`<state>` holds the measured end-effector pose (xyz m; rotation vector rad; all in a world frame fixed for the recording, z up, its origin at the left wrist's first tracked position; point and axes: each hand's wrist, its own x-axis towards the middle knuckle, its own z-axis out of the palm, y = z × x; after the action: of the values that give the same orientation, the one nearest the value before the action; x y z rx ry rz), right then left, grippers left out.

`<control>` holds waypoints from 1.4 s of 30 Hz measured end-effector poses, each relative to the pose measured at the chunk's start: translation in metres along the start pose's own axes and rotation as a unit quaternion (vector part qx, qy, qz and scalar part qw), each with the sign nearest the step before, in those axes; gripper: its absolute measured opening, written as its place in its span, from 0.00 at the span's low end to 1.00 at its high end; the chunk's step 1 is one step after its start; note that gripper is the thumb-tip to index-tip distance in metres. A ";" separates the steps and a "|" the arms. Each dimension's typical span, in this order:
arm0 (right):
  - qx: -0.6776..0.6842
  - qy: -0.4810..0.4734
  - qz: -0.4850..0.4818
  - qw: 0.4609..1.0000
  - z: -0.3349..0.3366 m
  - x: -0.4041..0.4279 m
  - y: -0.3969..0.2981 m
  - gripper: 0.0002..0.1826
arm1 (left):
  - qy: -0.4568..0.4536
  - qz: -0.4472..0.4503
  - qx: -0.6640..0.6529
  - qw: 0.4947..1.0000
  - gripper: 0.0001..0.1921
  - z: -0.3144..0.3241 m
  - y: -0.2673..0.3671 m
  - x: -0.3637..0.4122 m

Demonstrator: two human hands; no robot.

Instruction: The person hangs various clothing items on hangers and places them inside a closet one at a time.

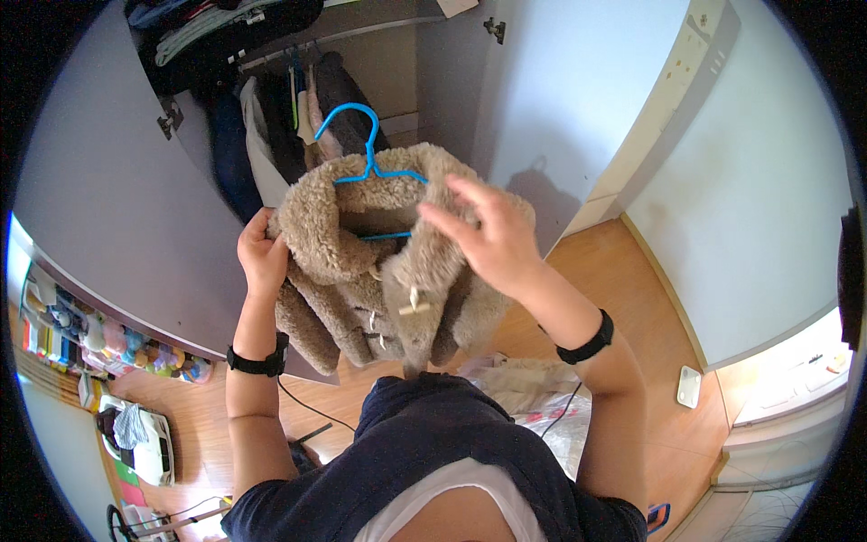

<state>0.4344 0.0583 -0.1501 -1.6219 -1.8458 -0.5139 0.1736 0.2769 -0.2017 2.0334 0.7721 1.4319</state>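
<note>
A tan fleece coat (311,230) with toggle fastenings hangs on a blue clothes hanger (371,146) in front of me. My left hand (263,254) grips the coat at its left shoulder, thumb on top. My right hand (498,237) is over the right side of the collar, fingers apart and slightly blurred; whether it touches the fleece I cannot tell. The hanger's hook points up, free of any rail. Its lower bar shows inside the neck opening.
Beyond the coat is an open wardrobe with a rail (271,57) of hanging clothes and folded garments (210,30) above. Wardrobe doors (562,88) stand at both sides. A plastic bag (565,420) lies on the wooden floor, a white scale (689,387) at right, soft toys (115,339) at left.
</note>
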 end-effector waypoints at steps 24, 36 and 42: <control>0.080 -0.048 0.316 0.944 -0.004 -0.026 0.010 0.13 | -0.109 -0.055 -0.084 0.989 0.49 0.119 -0.025 -0.038; 0.236 0.038 0.377 0.895 0.013 -0.061 0.025 0.10 | -0.099 -0.053 -0.067 0.991 0.15 0.101 -0.049 0.014; 0.244 0.074 0.423 0.869 0.026 -0.062 0.017 0.09 | -0.247 -0.041 -0.123 0.960 0.24 0.119 -0.031 -0.014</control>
<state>0.4496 0.0323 -0.2124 -1.7474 -0.8790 0.2062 0.2780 0.2770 -0.2681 2.0114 0.4336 0.8632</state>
